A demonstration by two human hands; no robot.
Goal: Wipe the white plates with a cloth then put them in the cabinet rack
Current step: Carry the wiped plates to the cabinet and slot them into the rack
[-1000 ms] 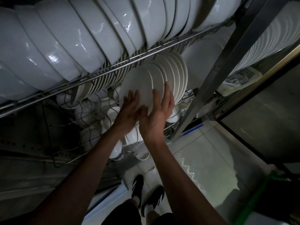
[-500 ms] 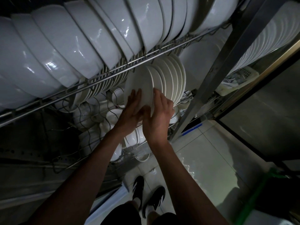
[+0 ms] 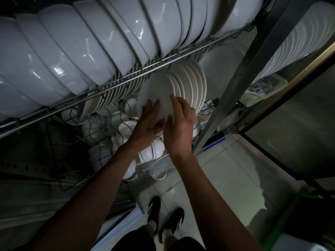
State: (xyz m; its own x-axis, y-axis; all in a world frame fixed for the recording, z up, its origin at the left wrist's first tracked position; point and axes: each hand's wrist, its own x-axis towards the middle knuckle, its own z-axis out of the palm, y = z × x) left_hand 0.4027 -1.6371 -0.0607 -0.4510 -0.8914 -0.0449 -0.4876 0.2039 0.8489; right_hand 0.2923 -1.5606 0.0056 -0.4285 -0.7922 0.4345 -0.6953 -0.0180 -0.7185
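Note:
A white plate (image 3: 154,89) stands on edge at the front of a row of white plates (image 3: 192,84) in the middle wire rack (image 3: 126,82) of the cabinet. My left hand (image 3: 148,122) lies flat against the plate's lower face, fingers straight. My right hand (image 3: 179,124) touches the plate's lower right edge with relaxed, spread fingers. No cloth is in view.
Large white bowls (image 3: 87,44) fill the upper rack. Small cups and bowls (image 3: 126,131) sit in the wire basket below. A steel cabinet post (image 3: 241,75) slants to the right of my hands. More plates (image 3: 297,38) stand far right. My shoes (image 3: 163,220) are on the tiled floor.
The plate has gone a little deeper into the row. My right hand slid down from the plate's upper edge to its lower right edge, fingers loosening. My left hand stayed on its face.

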